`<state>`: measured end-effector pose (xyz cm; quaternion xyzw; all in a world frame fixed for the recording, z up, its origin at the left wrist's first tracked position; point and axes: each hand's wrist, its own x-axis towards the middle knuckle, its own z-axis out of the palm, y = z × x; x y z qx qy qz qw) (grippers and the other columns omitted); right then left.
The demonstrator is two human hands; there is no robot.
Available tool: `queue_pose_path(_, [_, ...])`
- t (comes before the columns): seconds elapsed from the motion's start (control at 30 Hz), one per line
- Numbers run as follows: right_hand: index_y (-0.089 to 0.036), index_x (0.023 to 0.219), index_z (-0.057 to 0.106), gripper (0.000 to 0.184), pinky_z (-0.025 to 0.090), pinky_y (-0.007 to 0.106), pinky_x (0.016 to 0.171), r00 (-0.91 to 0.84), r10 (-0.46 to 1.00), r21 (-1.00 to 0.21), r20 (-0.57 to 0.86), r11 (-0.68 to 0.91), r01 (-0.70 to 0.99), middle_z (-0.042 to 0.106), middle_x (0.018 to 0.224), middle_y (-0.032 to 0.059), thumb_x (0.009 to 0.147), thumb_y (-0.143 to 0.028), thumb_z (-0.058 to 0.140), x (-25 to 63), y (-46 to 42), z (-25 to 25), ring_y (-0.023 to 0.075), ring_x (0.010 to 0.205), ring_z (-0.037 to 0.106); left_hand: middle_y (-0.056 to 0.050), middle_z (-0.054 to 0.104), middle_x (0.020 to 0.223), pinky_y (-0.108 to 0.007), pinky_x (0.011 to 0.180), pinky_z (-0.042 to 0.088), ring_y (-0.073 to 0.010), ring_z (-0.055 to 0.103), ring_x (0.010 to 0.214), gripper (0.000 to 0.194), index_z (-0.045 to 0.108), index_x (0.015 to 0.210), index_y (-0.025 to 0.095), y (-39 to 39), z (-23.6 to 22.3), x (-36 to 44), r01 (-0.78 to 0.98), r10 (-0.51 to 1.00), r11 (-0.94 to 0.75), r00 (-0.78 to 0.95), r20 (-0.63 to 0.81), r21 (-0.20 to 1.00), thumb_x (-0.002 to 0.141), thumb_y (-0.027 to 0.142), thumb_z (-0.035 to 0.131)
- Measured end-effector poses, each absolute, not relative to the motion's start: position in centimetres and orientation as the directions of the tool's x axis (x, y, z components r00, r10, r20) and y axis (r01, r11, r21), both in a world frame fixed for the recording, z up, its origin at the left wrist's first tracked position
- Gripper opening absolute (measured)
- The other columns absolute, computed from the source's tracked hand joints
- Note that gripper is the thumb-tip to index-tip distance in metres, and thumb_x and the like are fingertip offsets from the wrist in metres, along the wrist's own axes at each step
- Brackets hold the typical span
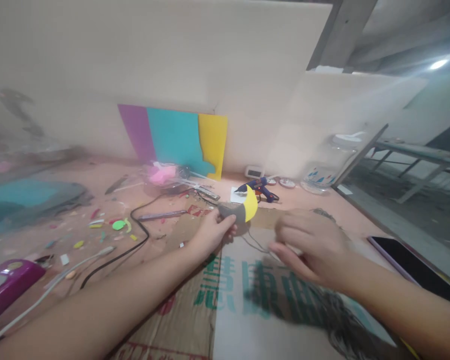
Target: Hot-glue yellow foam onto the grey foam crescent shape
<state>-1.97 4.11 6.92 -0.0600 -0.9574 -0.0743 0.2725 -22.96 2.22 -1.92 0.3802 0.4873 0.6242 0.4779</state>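
Observation:
My left hand pinches a small crescent-shaped piece between thumb and fingers. Its bare end is a yellow crescent; the part nearer my fingers has a grey covering that looks like wound string. From below the piece a thin grey string runs toward my right hand. That hand is blurred, its fingers curled together around the string. Beneath my right forearm lies a loose tangle of the same grey string. Under both hands spreads a cardboard sheet with printed characters.
A dark blue glue gun lies behind the crescent. Purple, teal and yellow sheets lean on the wall. Foam scraps and a black cable lie left. A jar and phone are at right.

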Motion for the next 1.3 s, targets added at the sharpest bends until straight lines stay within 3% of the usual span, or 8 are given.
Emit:
queue_pose_path(0.2, [-0.018, 0.094, 0.063, 0.022, 0.047, 0.037, 0.077, -0.724, 0.570, -0.361, 0.388, 0.817, 0.450, 0.067, 0.095, 0.0080, 0.085, -0.038, 0.061, -3.7, 8.2, 3.1, 0.0231, 0.088, 0.061, 0.000, 0.060, 0.058, -0.020, 0.043, 0.043, -0.0095, 0.055, 0.045, 0.023, 0.053, 0.079, 0.013, 1.8, -1.2, -23.1, -0.195, 0.972, -0.033, -0.235, -0.014, 0.980, 0.072, 0.032, 0.062])
queue_pose_path(0.37, [-0.019, 0.112, 0.063, 0.033, 0.045, 0.045, 0.093, -0.725, 0.644, -0.613, 0.244, 0.682, 0.400, 0.066, 0.113, 0.0106, 0.082, -0.033, 0.064, -4.2, 7.9, 0.6, 0.0262, 0.105, 0.060, 0.001, 0.060, 0.054, -0.019, 0.042, 0.041, -0.0097, 0.054, 0.043, 0.021, 0.053, 0.073, 0.013, 1.4, -0.5, -23.0, -0.179, 0.974, -0.034, -0.225, -0.007, 0.983, 0.068, 0.030, 0.063])
queue_pose_path(0.5, [-0.019, 0.099, 0.067, 0.015, 0.040, 0.047, 0.096, -0.731, 0.621, -0.553, 0.285, 0.729, 0.404, 0.071, 0.097, 0.0060, 0.085, -0.022, 0.062, -5.0, 7.5, 0.0, 0.0239, 0.093, 0.064, -0.001, 0.062, 0.056, -0.021, 0.043, 0.043, -0.0114, 0.057, 0.045, 0.025, 0.053, 0.072, 0.014, 1.3, -0.2, -22.9, -0.198, 0.977, -0.029, -0.215, -0.015, 0.980, 0.067, 0.033, 0.066])
queue_pose_path(0.6, [-0.019, 0.089, 0.069, 0.017, 0.048, 0.037, 0.080, -0.721, 0.596, -0.488, 0.353, 0.775, 0.402, 0.071, 0.088, 0.0057, 0.090, -0.017, 0.052, -5.1, 7.3, -0.3, 0.0214, 0.083, 0.065, -0.003, 0.064, 0.060, -0.022, 0.047, 0.047, -0.0124, 0.060, 0.050, 0.029, 0.052, 0.075, 0.013, 1.4, -0.5, -22.9, -0.216, 0.979, -0.038, -0.203, -0.007, 0.976, 0.066, 0.034, 0.070])
queue_pose_path(0.73, [-0.019, 0.107, 0.064, 0.027, 0.049, 0.031, 0.075, -0.805, 0.445, -0.394, 0.392, 0.872, 0.290, 0.071, 0.099, 0.0068, 0.093, -0.014, 0.041, -4.7, 6.8, -0.6, 0.0195, 0.087, 0.066, -0.004, 0.066, 0.065, -0.026, 0.053, 0.052, -0.0138, 0.062, 0.055, 0.031, 0.051, 0.079, 0.013, 1.7, -1.3, -23.0, -0.218, 0.984, -0.046, -0.178, 0.007, 0.975, 0.068, 0.034, 0.071])
queue_pose_path(0.83, [-0.016, 0.118, 0.059, 0.029, 0.049, 0.030, 0.074, -0.860, 0.303, -0.208, 0.411, 0.950, 0.235, 0.070, 0.100, 0.0086, 0.093, -0.017, 0.043, -4.3, 6.5, -0.3, 0.0197, 0.086, 0.065, -0.004, 0.067, 0.066, -0.026, 0.053, 0.052, -0.0139, 0.062, 0.054, 0.029, 0.049, 0.079, 0.014, 1.7, -1.5, -23.0, -0.158, 0.985, -0.053, -0.170, 0.025, 0.986, 0.072, 0.034, 0.068])
queue_pose_path(1.03, [-0.016, 0.095, 0.065, 0.017, 0.039, 0.027, 0.058, -0.811, 0.183, 0.144, 0.556, 0.940, 0.310, 0.066, 0.078, 0.0046, 0.093, -0.024, 0.050, -3.4, 6.9, 2.0, 0.0168, 0.067, 0.058, 0.003, 0.058, 0.057, -0.021, 0.048, 0.044, -0.0098, 0.053, 0.048, 0.020, 0.049, 0.076, 0.016, 1.4, -1.2, -22.9, -0.006, 0.977, -0.098, -0.189, 0.095, 0.995, 0.074, 0.030, 0.063])
queue_pose_path(1.3, [-0.019, 0.085, 0.065, 0.019, 0.037, 0.025, 0.058, -0.739, 0.231, 0.121, 0.633, 0.913, 0.389, 0.064, 0.074, 0.0007, 0.094, -0.030, 0.053, -2.7, 8.1, 2.6, 0.0131, 0.066, 0.057, 0.005, 0.054, 0.053, -0.020, 0.047, 0.034, -0.0087, 0.047, 0.047, 0.017, 0.057, 0.078, 0.013, 1.0, -0.2, -22.5, 0.019, 0.991, -0.085, -0.104, 0.087, 0.996, 0.072, 0.028, 0.062])
